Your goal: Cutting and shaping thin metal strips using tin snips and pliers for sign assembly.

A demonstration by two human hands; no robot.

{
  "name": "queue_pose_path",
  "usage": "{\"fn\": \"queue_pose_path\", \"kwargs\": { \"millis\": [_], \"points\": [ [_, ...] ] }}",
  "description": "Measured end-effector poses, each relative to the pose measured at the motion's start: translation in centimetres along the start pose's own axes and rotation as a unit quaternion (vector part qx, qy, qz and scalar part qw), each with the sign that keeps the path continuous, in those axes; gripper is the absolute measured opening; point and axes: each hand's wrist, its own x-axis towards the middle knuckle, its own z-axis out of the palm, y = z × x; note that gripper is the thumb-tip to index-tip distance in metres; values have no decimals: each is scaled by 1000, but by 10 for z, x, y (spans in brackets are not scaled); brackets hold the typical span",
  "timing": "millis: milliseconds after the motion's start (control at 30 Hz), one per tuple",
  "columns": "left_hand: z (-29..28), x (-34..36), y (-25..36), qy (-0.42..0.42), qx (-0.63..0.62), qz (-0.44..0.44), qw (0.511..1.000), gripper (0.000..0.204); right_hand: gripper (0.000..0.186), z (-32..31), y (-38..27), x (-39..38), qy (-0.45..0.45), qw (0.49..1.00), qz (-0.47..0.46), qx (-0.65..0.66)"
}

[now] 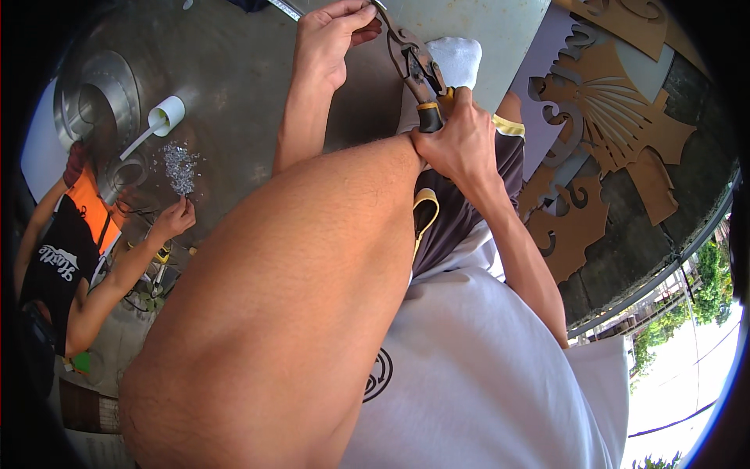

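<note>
A bare raised knee and thigh [312,297] filled the centre of the frame, nearest the lens, with a white shirt [484,383] below it at lower right. Just past the knee, the right hand [461,141] was clenched around the black and yellow handles of a pair of metal snips [414,74], which ran up and left toward the top centre. There the left hand [332,39] pinched the edge of a pale metal sheet [469,23] beside the blades of the snips. A white sock [457,59] showed just behind the tool.

At right lay ornate brown cut-out panels [617,133] on the dark floor. At left, another person in a black and orange top reached a hand [173,219] toward a heap of small silvery bits [180,166]; whether that hand held anything could not be made out. A white tube [160,121] and a shiny metal vessel [98,98] lay in the upper left.
</note>
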Motion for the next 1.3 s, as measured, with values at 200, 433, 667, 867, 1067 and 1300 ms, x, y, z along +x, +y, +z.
{"fn": "queue_pose_path", "kwargs": {
  "millis": [200,433,667,867,1067,1300],
  "points": [
    [1,1,0,-6,-20,-4,1000,9,47,3,0,1,23,999,-14,-19],
    [-2,2,2,-6,-11,-13,1000,9,47,8,6,0,35,999,-12,-28],
    [-4,-4,2,-19,-44,-31,998,8,49,4,7,-7,16,1000,22,14],
    [-22,-3,9,-50,-81,32,995,2,56,-20,-2,-16,-75,989,33,125],
    [-8,-14,27,-49,-54,67,995,7,65,-34,6,-17,-88,987,-2,131],
    [-7,-19,32,-53,1,127,990,13,68,-40,-2,-17,-120,986,18,115]
  ]
}}
